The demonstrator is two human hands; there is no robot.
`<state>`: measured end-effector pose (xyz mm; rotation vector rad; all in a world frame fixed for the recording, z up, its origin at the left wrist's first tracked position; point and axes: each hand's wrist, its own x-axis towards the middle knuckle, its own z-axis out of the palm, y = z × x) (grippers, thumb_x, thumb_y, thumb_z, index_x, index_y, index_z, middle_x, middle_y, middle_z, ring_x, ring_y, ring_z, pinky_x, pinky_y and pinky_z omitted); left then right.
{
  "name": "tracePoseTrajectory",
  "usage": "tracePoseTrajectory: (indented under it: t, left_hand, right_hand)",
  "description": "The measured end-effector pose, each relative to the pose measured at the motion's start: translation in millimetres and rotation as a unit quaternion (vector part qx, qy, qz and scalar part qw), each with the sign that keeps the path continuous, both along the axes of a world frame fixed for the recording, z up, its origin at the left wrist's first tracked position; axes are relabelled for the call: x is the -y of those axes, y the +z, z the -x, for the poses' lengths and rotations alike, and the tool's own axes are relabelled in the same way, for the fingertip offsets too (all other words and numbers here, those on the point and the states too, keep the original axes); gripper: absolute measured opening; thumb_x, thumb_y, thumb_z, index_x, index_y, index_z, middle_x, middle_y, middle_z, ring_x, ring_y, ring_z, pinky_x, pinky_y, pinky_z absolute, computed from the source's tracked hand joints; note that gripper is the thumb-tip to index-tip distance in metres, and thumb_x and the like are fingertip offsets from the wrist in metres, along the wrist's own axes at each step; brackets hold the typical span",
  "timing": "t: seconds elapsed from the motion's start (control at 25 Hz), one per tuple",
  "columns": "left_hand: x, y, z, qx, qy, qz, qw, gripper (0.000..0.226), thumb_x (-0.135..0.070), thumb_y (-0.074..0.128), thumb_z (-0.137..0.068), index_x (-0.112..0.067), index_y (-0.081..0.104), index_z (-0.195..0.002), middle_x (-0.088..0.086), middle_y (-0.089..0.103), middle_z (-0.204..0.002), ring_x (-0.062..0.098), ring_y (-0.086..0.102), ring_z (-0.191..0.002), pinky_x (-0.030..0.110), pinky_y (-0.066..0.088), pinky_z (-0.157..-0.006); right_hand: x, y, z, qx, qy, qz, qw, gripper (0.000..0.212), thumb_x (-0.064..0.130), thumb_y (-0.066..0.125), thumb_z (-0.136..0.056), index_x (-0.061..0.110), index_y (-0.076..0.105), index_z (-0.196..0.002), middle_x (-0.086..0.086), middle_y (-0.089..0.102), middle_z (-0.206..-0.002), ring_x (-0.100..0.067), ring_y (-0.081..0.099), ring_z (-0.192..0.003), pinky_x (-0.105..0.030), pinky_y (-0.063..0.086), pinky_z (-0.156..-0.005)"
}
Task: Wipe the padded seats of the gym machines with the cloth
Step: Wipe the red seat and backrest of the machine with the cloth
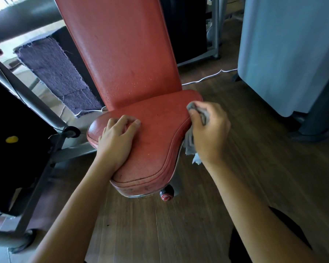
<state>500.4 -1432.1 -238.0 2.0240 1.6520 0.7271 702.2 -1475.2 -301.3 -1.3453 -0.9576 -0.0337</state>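
My right hand (207,130) gripped the cloth (189,143) at the right edge of the seat pad (156,133). My left hand (116,137) rested on that pad, fingers curled, empty. Droplets (112,93) on the backrest (125,54) suggested incomplete wiping.

Brown wood-plank floor (235,186), white cable (207,77) snaking across it. Pale blue-grey panel (283,54) at right, frayed dark purple carpet piece (61,73) at left. Daylight from upper left.
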Motion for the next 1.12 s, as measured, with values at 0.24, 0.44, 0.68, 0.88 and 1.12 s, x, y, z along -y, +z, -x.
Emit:
tracePoseTrajectory:
  t: [0.24, 0.44, 0.68, 0.88, 1.12]
  left_hand:
    - [-1, -1, 2, 0.014, 0.001, -0.001, 1.0, 0.026, -0.064, 0.042, -0.083, -0.046, 0.061, -0.083, -0.006, 0.051, -0.097, 0.021, 0.051, -0.108, 0.054, 0.036, -0.108]
    - [0, -4, 5, 0.018, -0.013, -0.003, 1.0, 0.027, -0.06, 0.043, -0.088, -0.043, 0.064, -0.094, -0.005, 0.053, -0.101, 0.019, 0.053, -0.108, 0.052, 0.038, -0.107]
    - [-1, -5, 6, 0.035, -0.017, -0.008, 0.999, 0.033, -0.059, 0.043, -0.085, -0.046, 0.067, -0.103, -0.009, 0.057, -0.108, 0.012, 0.053, -0.113, 0.045, 0.037, -0.111]
    - [0, -4, 5, 0.031, -0.014, -0.008, 0.999, 0.037, -0.064, 0.043, -0.08, -0.048, 0.066, -0.103, -0.01, 0.056, -0.107, 0.015, 0.052, -0.114, 0.048, 0.036, -0.111]
    - [-4, -4, 4, 0.025, -0.003, -0.011, 1.0, 0.033, -0.066, 0.042, -0.08, -0.051, 0.063, -0.1, -0.013, 0.053, -0.102, 0.016, 0.052, -0.111, 0.053, 0.035, -0.11]
  right_hand:
    - [51, -17, 50, -0.094, 0.117, -0.037, 0.988, 0.012, 0.005, 0.073, -0.09, 0.003, 0.072, -0.102, -0.004, 0.07, -0.104, -0.014, 0.071, -0.1, -0.035, 0.058, -0.086]
    - [-1, -16, -2, -0.101, 0.008, -0.001, 0.995, 0.016, 0.016, 0.072, -0.091, 0.01, 0.07, -0.106, -0.001, 0.07, -0.105, -0.008, 0.068, -0.098, -0.038, 0.06, -0.082]
    - [34, -17, 28, -0.085, 0.082, -0.008, 0.993, 0.013, 0.015, 0.073, -0.091, 0.011, 0.069, -0.103, 0.0, 0.071, -0.103, -0.008, 0.07, -0.1, -0.028, 0.058, -0.085]
    - [-14, -2, -16, -0.209, -0.006, 0.064, 0.976, 0.016, 0.015, 0.065, -0.096, 0.007, 0.068, -0.109, 0.004, 0.07, -0.104, 0.002, 0.065, -0.09, -0.032, 0.059, -0.086]
    - [12, -18, 14, -0.153, -0.003, 0.038, 0.987, 0.013, 0.006, 0.071, -0.09, 0.009, 0.07, -0.103, 0.001, 0.071, -0.099, 0.001, 0.067, -0.092, -0.012, 0.053, -0.078]
